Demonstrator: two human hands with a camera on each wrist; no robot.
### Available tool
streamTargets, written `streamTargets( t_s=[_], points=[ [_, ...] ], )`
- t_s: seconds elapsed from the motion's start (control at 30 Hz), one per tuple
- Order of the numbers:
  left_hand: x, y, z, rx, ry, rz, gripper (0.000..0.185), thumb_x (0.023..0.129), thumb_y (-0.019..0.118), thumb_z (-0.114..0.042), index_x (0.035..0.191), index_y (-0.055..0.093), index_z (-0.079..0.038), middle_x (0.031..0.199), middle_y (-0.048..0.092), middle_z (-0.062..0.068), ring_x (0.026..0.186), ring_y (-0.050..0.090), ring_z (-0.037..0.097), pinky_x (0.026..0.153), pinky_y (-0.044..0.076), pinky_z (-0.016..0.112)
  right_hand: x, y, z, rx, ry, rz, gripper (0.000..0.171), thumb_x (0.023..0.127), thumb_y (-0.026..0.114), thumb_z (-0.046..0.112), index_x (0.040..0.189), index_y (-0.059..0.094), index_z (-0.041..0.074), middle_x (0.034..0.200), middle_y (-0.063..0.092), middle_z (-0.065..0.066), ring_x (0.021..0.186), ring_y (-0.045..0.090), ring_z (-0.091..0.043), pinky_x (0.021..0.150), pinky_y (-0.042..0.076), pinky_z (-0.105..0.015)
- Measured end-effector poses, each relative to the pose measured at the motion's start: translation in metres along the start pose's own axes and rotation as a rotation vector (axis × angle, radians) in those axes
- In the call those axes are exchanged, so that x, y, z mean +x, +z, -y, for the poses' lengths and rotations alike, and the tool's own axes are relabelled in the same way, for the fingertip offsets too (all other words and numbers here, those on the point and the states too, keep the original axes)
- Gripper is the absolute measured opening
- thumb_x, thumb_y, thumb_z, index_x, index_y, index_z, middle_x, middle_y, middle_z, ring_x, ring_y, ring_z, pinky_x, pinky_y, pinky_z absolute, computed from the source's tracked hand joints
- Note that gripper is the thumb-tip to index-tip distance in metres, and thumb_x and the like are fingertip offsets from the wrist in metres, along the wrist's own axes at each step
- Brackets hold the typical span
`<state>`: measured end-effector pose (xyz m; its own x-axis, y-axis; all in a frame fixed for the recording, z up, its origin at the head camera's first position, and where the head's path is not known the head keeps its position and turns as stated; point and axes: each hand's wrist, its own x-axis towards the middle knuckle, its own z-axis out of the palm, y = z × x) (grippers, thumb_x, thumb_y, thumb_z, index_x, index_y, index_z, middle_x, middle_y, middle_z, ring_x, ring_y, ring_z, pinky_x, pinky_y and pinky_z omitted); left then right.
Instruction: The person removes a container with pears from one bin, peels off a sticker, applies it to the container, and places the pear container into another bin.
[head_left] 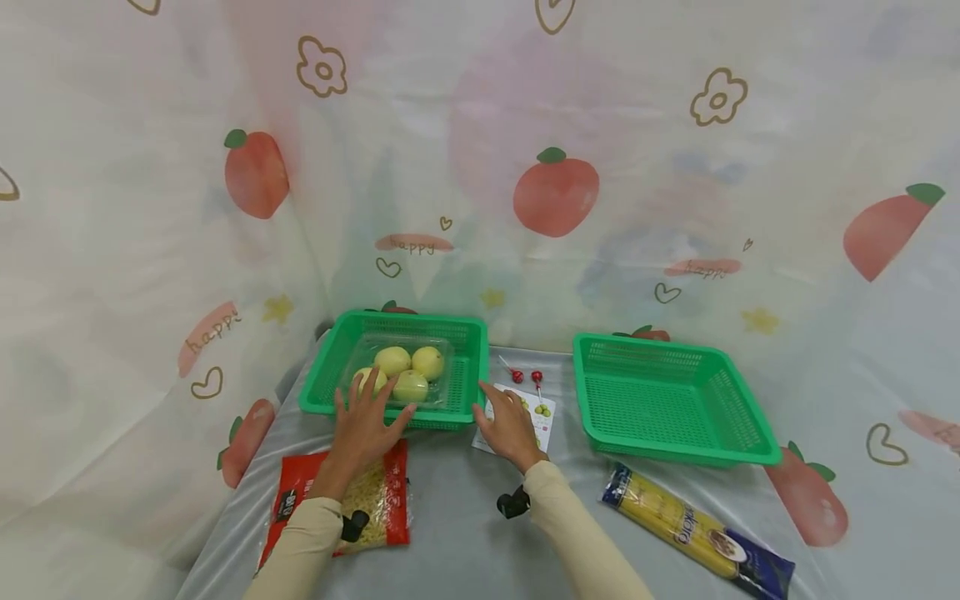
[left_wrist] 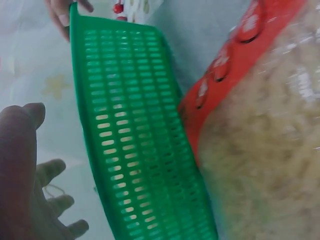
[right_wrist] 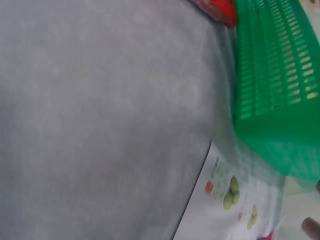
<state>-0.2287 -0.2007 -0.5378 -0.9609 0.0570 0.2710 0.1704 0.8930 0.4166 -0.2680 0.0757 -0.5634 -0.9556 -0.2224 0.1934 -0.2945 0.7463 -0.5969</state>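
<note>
In the head view, my left hand [head_left: 363, 421] is spread over the front edge of the left green basket [head_left: 318, 400]. Inside that basket is a clear plastic box [head_left: 442, 392] with several round pale-yellow fruits [head_left: 392, 361], and the fingers partly cover one of them. From the left wrist, the fingers look straight and apart, beyond the rim. My right hand [head_left: 510, 425] is by the basket's front right corner, thumb and index finger apart; whether it touches the rim is unclear. Only its fingertips [right_wrist: 311, 228] show in the right wrist view.
A red-edged bag of pasta [head_left: 375, 500] lies beneath the left forearm. Two red lollipops [head_left: 536, 377] and a printed white card [head_left: 543, 421] lie between the left basket and a second green basket [head_left: 652, 408]. A yellow-and-blue spaghetti pack [head_left: 690, 529] lies at front right.
</note>
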Motion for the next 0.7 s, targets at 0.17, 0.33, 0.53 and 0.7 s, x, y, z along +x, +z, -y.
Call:
streamTargets(
  t_s=[0.17, 0.33, 0.53, 0.7],
  points=[
    [0.011, -0.003, 0.004, -0.046, 0.001, -0.014, 0.071, 0.103, 0.064, -0.051, 0.161, 0.046, -0.013, 0.172, 0.023, 0.025, 0.156, 0.017, 0.054, 0.117, 0.005, 0.083, 0.000, -0.004, 0.000, -0.056, 0.001, 0.027, 0.057, 0.107, 0.062, 0.042, 0.158, 0.053, 0.019, 0.157, 0.057, -0.007, 0.149, 0.043, -0.040, 0.111, 0.045, -0.065],
    [0.018, -0.013, 0.010, -0.102, -0.018, -0.030, 0.073, 0.103, 0.064, -0.048, 0.162, 0.044, -0.011, 0.171, 0.023, 0.029, 0.153, 0.017, 0.060, 0.115, 0.005, 0.086, 0.000, -0.009, 0.008, -0.088, -0.017, 0.050, 0.057, 0.108, 0.062, 0.042, 0.159, 0.052, 0.020, 0.157, 0.057, -0.007, 0.150, 0.043, -0.040, 0.107, 0.050, -0.062],
    [0.028, -0.024, 0.017, -0.145, -0.085, 0.019, 0.076, 0.105, 0.059, -0.054, 0.165, 0.039, -0.012, 0.173, 0.019, 0.028, 0.154, 0.017, 0.057, 0.115, 0.010, 0.083, 0.000, -0.014, 0.013, -0.094, -0.020, 0.080, 0.058, 0.108, 0.062, 0.044, 0.160, 0.051, 0.021, 0.158, 0.056, -0.008, 0.150, 0.043, -0.040, 0.104, 0.052, -0.061],
    [0.044, -0.028, 0.026, -0.205, -0.124, 0.074, 0.082, 0.105, 0.057, -0.055, 0.168, 0.031, -0.010, 0.174, 0.011, 0.028, 0.154, 0.015, 0.058, 0.115, 0.014, 0.081, 0.000, -0.018, 0.009, -0.106, 0.002, 0.089, 0.059, 0.108, 0.061, 0.045, 0.161, 0.049, 0.022, 0.159, 0.054, -0.006, 0.151, 0.041, -0.038, 0.109, 0.049, -0.060]
  ],
)
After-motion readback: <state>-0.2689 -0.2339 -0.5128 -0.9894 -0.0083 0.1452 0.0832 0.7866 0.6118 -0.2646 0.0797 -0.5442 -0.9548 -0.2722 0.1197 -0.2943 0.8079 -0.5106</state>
